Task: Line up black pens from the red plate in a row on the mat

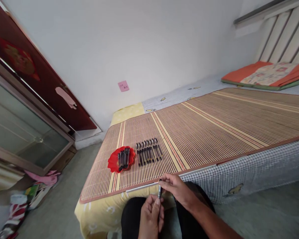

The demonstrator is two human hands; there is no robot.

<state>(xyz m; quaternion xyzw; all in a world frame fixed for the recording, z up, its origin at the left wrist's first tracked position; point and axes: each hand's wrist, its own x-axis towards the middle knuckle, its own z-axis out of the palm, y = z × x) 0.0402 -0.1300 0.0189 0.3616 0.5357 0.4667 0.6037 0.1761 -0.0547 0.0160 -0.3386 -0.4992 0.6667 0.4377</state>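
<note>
Just in front of the bed's edge, my left hand (151, 210) is closed around the lower part of a pen (159, 192), which stands nearly upright. The fingers of my right hand (173, 186) pinch the pen's upper end. On the mat, a row of several dark pens (149, 152) lies side by side, a little beyond my hands. To the left of that row sits a red dish (111, 163) with a wavy rim. Several dark pens (124, 158) rest inside it.
A striped mat (199, 132) covers the bed, over yellow and checked sheets. Folded orange bedding (264, 74) lies at the far right. A pink note (123, 86) is on the wall. At left are a glass-fronted cabinet door (25, 122) and clothes (46, 179) near the floor.
</note>
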